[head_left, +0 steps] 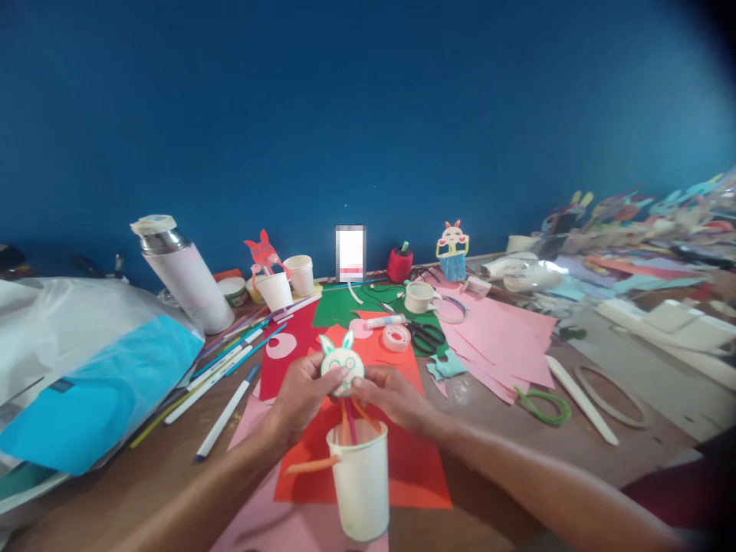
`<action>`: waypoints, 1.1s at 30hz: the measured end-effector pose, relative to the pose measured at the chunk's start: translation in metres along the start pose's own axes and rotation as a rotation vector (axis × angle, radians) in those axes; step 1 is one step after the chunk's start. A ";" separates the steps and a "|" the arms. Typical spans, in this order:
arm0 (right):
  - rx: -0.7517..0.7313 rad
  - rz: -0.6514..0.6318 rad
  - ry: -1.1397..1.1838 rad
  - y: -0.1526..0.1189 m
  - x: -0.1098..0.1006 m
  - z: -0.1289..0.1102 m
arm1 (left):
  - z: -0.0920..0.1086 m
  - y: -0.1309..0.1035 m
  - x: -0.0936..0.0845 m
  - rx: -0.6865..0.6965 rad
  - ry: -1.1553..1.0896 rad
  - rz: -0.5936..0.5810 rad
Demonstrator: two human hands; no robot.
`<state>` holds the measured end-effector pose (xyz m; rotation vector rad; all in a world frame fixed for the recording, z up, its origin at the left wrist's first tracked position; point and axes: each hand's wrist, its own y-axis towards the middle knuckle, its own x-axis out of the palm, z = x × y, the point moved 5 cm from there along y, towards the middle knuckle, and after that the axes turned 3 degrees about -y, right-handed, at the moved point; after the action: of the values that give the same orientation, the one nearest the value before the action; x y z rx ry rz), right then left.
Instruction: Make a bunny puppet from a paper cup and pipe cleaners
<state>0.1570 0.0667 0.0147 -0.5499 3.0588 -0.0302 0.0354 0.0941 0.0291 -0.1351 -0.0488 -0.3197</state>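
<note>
A round white paper bunny face (343, 360) with green-outlined ears is pinched between my two hands. My left hand (304, 391) grips its left side, thumb over the front. On the other side, my right hand (396, 395) closes on the lower right edge. Below the face stands a white paper cup (361, 483), upright, with orange and magenta strips rising from it toward the face. Another orange strip (313, 465) sticks out from the cup's left side. Whether the strips are fixed to the face is hidden by my fingers.
Orange paper (422, 468) lies under the cup. Markers (227, 414) and a steel-topped flask (181, 276) are to the left. Black scissors (426, 336), a tape roll (396, 337) and pink sheets (500, 330) lie right of centre. A finished cup figure (453, 257) stands by the wall.
</note>
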 end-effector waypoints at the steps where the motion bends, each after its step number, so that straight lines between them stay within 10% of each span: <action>1: 0.000 -0.005 0.000 -0.001 -0.002 -0.002 | 0.003 0.000 -0.002 0.019 -0.002 0.001; 16: 0.047 -0.229 -0.191 -0.011 -0.001 -0.019 | 0.043 -0.005 -0.017 0.207 0.146 0.067; 33: -0.460 0.204 -0.951 -0.025 0.004 -0.053 | 0.046 -0.006 -0.024 0.353 0.448 0.189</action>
<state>0.1597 0.0427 0.0680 -0.1611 2.1451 0.7235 0.0091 0.1021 0.0741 0.2826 0.3480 -0.1434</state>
